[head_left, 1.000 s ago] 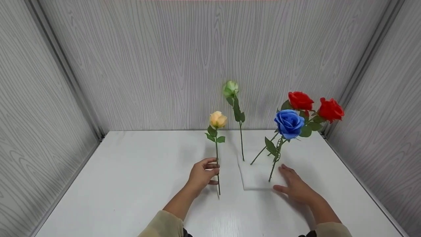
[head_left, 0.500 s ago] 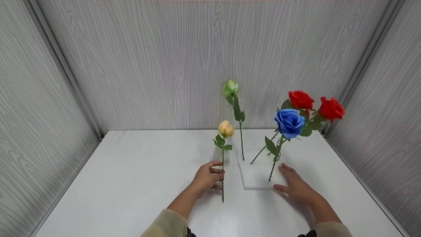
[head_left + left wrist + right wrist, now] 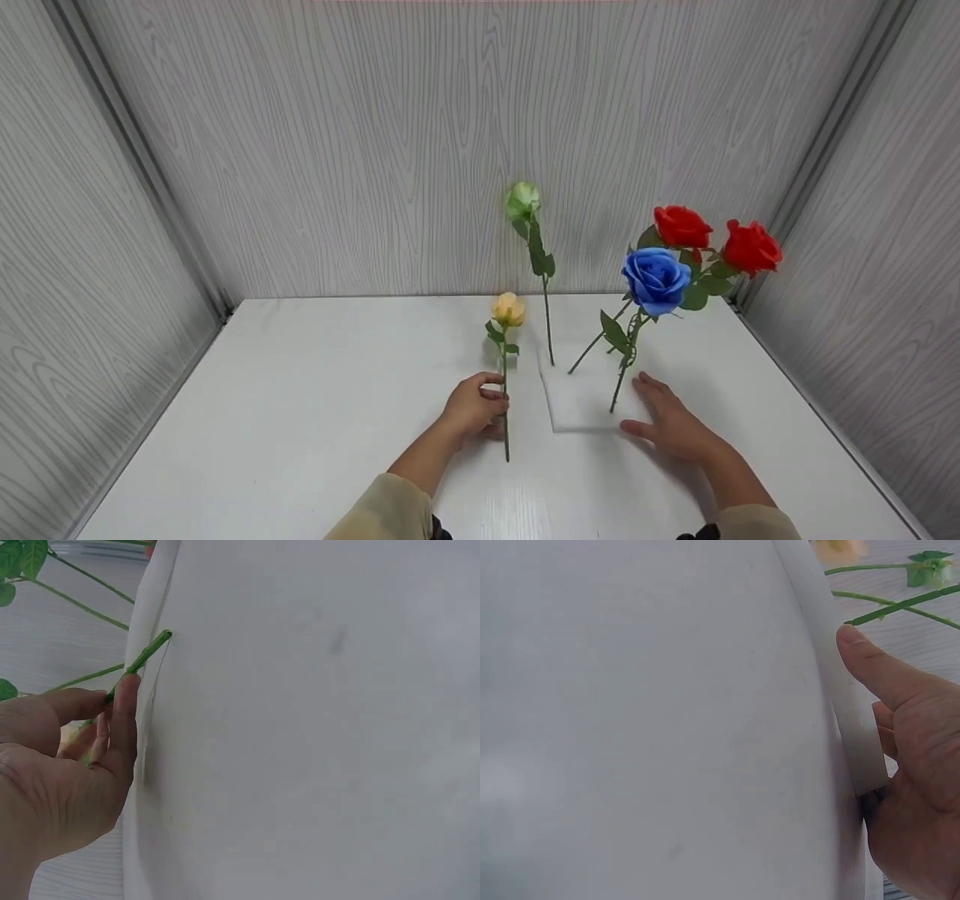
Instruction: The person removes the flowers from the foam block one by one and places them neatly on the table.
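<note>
At the left we see the left hand [image 3: 472, 406] pinching the stem of a yellow-orange flower [image 3: 508, 310], which stands nearly upright beside the white block [image 3: 576, 409]. Next we find a green flower [image 3: 523, 201] at the block's back left corner, then a blue rose [image 3: 656, 281] leaning right. The right hand [image 3: 673, 429] touches the block's right side, thumb and fingers spread; above, we see 2 red roses [image 3: 752, 248] tilting right.
</note>
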`<state>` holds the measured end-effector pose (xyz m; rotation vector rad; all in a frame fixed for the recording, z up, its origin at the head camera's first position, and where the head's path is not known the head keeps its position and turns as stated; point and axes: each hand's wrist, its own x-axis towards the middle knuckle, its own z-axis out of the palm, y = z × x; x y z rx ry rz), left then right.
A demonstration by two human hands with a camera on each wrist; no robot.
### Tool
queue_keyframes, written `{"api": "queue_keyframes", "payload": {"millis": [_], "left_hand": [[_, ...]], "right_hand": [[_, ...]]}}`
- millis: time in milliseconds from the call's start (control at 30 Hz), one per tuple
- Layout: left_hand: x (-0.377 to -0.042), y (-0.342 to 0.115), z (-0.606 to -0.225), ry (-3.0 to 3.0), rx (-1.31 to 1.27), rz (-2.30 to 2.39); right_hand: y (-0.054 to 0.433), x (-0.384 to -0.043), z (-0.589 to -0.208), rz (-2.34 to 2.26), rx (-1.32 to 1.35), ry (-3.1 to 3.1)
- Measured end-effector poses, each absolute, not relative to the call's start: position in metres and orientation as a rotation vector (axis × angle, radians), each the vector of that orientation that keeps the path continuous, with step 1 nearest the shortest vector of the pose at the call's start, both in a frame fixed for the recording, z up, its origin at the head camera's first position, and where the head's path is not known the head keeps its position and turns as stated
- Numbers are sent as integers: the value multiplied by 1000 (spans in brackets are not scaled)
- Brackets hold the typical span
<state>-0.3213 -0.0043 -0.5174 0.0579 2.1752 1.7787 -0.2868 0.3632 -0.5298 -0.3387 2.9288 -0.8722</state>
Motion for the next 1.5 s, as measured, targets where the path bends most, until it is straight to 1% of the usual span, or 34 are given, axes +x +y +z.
{"api": "queue_keyframes", "payload": {"millis": [600,900,1500], "left_hand": [[-323,-3,-519,2237,46,1697],[-324,1,-521,2367,87,1600],[-326,-7,-518,2302,50,1693]], "right_hand": [[365,-288,-531,-905,-321,2903],[366,-288,-533,-907,-337,2918],[365,-289,-533,-890,-348,2917]]}}
